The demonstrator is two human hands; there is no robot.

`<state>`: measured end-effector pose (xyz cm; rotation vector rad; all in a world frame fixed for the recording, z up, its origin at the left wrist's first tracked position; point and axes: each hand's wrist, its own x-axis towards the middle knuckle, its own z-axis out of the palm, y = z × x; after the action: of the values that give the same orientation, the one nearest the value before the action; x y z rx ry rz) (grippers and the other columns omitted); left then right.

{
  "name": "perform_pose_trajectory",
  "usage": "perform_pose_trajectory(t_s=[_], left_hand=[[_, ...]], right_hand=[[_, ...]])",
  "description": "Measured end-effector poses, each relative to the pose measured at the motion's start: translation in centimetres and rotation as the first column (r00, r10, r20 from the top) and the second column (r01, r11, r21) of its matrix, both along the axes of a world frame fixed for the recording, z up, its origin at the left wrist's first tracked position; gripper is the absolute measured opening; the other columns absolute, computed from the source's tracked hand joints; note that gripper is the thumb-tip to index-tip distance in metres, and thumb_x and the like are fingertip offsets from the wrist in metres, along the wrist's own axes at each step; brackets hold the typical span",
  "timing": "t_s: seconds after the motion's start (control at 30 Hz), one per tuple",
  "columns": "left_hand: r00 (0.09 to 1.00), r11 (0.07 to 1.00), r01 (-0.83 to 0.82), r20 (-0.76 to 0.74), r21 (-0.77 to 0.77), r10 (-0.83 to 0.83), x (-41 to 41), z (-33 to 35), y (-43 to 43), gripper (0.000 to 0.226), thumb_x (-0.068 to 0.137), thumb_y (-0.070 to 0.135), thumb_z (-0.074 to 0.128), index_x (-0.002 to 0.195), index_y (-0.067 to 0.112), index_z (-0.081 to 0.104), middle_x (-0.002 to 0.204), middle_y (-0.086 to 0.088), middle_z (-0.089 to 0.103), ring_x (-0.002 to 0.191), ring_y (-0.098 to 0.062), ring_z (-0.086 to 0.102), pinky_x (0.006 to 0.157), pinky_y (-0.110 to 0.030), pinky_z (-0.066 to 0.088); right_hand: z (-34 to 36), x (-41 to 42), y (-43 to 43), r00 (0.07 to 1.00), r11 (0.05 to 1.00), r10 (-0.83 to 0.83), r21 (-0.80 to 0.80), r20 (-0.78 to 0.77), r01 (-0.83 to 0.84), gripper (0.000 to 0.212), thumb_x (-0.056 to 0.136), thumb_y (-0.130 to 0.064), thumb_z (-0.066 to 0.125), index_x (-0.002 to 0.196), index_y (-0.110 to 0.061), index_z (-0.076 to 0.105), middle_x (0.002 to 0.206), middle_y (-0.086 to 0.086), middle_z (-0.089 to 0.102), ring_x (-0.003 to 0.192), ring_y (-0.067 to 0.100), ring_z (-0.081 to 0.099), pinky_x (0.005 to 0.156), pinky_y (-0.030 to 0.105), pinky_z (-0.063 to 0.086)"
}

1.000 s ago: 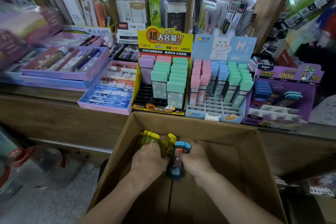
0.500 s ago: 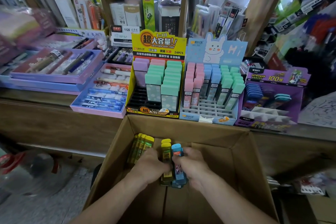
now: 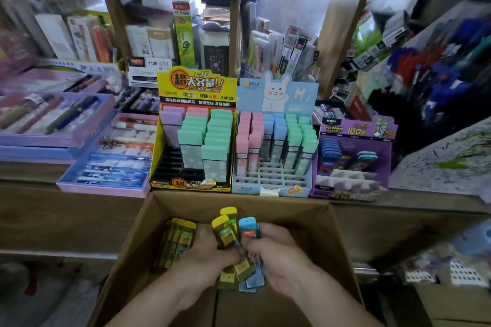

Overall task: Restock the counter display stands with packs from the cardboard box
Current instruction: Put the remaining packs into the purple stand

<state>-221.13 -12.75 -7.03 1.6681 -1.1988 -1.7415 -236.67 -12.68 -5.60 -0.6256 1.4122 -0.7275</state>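
Wooden shop counter (image 3: 66, 215) under display stands (image 3: 195, 85)

Brown wooden counter (image 3: 66, 212) across mid-frame. Behind it, wooden-framed shelves (image 3: 234, 24) crammed with stationery, daylight glowing through at top centre. Grey floor (image 3: 50, 302) lower left.

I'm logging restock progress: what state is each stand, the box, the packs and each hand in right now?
Cardboard box: open.
Loose yellow bundle: lying in the box, left side.
Yellow stand: partly filled, front left slots empty.
Blue rabbit stand: partly filled, front rows empty.
Purple stand: partly filled, front slots empty.
Left hand: grips yellow packs inside the box.
Right hand: grips blue packs inside the box.
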Motion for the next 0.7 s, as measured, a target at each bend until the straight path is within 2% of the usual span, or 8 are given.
perform_pose_trajectory(t_s=[0.07,0.13,0.27,0.33,0.43,0.53,0.6,0.7], left_hand=[[0.989,0.999,-0.031,-0.144,0.030,0.035,-0.9,0.6,-0.1,0.069,0.063,0.034,0.087,0.123,0.023,0.055,0.113,-0.006,0.075,0.109,-0.025,0.070,0.100,-0.055,0.052],[0.965,0.998,-0.045,-0.258,0.041,0.054,-1.7,0.9,-0.1,0.066,0.065,0.026,0.087,0.125,0.017,0.060,0.114,-0.010,0.075,0.111,-0.029,0.070,0.105,-0.055,0.049],[0.908,0.998,-0.057,-0.413,0.030,0.064,-3.5,1.6,0.0,0.040,0.080,0.003,0.080,0.117,0.016,0.072,0.112,-0.015,0.076,0.109,-0.031,0.071,0.104,-0.051,0.050],[0.896,0.998,-0.057,-0.442,-0.014,0.044,-4.3,2.4,0.0,0.033,0.082,-0.002,0.075,0.107,0.020,0.078,0.109,-0.017,0.076,0.104,-0.031,0.073,0.098,-0.048,0.055],[0.887,0.997,-0.053,-0.462,-0.058,0.020,-5.3,3.5,0.0,0.033,0.082,-0.004,0.073,0.103,0.020,0.080,0.102,-0.019,0.077,0.093,-0.031,0.075,0.081,-0.041,0.060],[0.873,0.996,-0.054,-0.487,-0.073,0.012,-6.1,4.3,0.1,0.029,0.081,-0.003,0.073,0.100,0.018,0.081,0.096,-0.019,0.078,0.083,-0.029,0.076,0.064,-0.033,0.059],[0.866,0.995,-0.065,-0.499,-0.071,0.021,-6.6,4.6,0.1,0.026,0.081,-0.003,0.074,0.097,0.017,0.081,0.096,-0.019,0.078,0.082,-0.029,0.076,0.062,-0.033,0.059],[0.855,0.994,-0.075,-0.519,-0.077,0.025,-7.0,4.9,0.1,0.024,0.073,0.007,0.079,0.095,0.018,0.081,0.098,-0.017,0.078,0.088,-0.029,0.076,0.068,-0.034,0.060]], right_hand=[[1.0,-1.0,0.2,0.999,0.999,-0.024,-0.035,0.047,0.025,0.019,0.098,0.001,0.064,0.112,-0.009,0.073,0.095,0.009,0.081,0.088,0.022,0.079,0.074,0.035,0.064],[2.0,-1.9,0.4,0.997,0.997,-0.040,-0.070,0.065,0.044,0.022,0.099,0.001,0.062,0.115,-0.009,0.073,0.100,0.010,0.080,0.095,0.023,0.078,0.083,0.037,0.063],[3.4,-3.4,0.9,0.999,0.985,-0.053,-0.161,0.011,0.054,0.023,0.099,0.001,0.061,0.114,-0.010,0.074,0.104,0.009,0.080,0.105,0.025,0.075,0.097,0.043,0.060],[3.7,-4.2,1.2,0.997,0.973,-0.081,-0.219,-0.014,0.076,0.022,0.098,0.005,0.061,0.110,-0.006,0.076,0.105,0.015,0.079,0.111,0.032,0.071,0.102,0.047,0.056],[4.0,-5.5,1.3,0.991,0.959,-0.133,-0.255,-0.026,0.122,0.021,0.096,0.006,0.062,0.109,-0.003,0.076,0.106,0.020,0.077,0.115,0.041,0.068,0.104,0.055,0.053],[5.2,-6.8,1.4,0.992,0.953,-0.075,-0.301,-0.101,0.041,0.024,0.097,0.000,0.065,0.113,-0.012,0.077,0.106,0.008,0.079,0.111,0.027,0.071,0.104,0.049,0.054],[5.9,-7.6,1.5,0.986,0.942,-0.049,-0.335,-0.160,-0.008,0.024,0.097,-0.005,0.067,0.114,-0.018,0.077,0.107,0.000,0.080,0.111,0.020,0.071,0.105,0.045,0.054],[6.6,-8.6,1.5,0.978,0.919,-0.010,-0.386,-0.210,-0.074,0.024,0.097,-0.008,0.067,0.115,-0.022,0.077,0.109,-0.003,0.079,0.110,0.016,0.071,0.104,0.040,0.054]])
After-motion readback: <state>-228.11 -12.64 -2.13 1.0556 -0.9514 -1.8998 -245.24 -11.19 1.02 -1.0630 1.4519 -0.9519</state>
